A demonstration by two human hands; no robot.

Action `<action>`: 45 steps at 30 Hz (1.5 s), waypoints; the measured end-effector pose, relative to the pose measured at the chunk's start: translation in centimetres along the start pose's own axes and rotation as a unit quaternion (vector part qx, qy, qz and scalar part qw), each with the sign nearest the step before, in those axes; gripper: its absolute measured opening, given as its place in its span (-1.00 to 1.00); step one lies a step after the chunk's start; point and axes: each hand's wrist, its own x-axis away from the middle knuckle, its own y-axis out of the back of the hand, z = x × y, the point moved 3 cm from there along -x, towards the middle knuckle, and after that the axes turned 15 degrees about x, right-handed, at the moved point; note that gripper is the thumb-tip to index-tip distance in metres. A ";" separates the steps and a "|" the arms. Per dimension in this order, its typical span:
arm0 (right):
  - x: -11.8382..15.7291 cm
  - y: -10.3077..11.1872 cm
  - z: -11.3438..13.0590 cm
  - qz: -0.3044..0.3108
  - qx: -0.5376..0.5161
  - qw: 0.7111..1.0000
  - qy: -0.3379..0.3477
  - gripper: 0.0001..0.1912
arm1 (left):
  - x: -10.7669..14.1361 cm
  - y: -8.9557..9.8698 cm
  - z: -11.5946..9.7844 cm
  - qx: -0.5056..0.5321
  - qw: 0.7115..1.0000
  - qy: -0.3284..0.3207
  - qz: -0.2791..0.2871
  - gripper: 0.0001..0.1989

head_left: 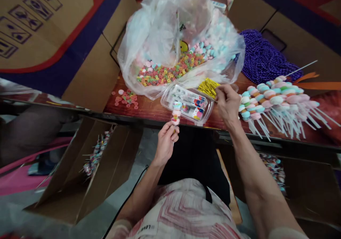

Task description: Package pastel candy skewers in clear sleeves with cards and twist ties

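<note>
My left hand (pixel 166 141) is closed around the lower end of a candy skewer (pixel 176 114), held upright in what looks like a clear wrapper. The skewer has pale, pink and coloured sweets, and a bit of gold shows by the fingers. My right hand (pixel 228 102) has its fingertips pinched at the right end of a bundle of gold twist ties (pixel 208 87). Whether a tie is between those fingers is hidden. Behind the skewer sits a clear plastic tray (pixel 206 120) with printed wrappers (pixel 190 100) in it.
A large clear bag (pixel 154 29) of gummy rings and marshmallows stands behind the tray. Several loose rings (pixel 128 98) lie left. Stacked marshmallow skewers (pixel 279 98) and purple ties (pixel 266 56) are right. Cardboard boxes (pixel 87 72) flank the table; an open carton (pixel 71 193) with skewers stands below.
</note>
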 end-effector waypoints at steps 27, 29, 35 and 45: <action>14.7 -2.3 5.0 0.165 -0.286 0.930 -0.160 -0.85 | 0.7 -1.1 0.6 -0.046 0.997 -0.015 0.057 -0.68; 14.5 -2.2 5.0 0.158 -0.292 0.929 -0.162 -0.85 | 0.9 -1.4 0.8 -0.043 0.997 -0.010 0.063 -0.67; 15.1 -3.4 4.5 0.181 -0.354 0.892 -0.216 -0.85 | 1.4 -1.4 1.4 -0.021 0.997 0.050 0.055 -0.65; 14.3 -1.2 3.7 0.256 -0.379 0.888 -0.056 -0.85 | 3.0 -1.8 1.4 0.032 0.940 0.324 0.103 -0.69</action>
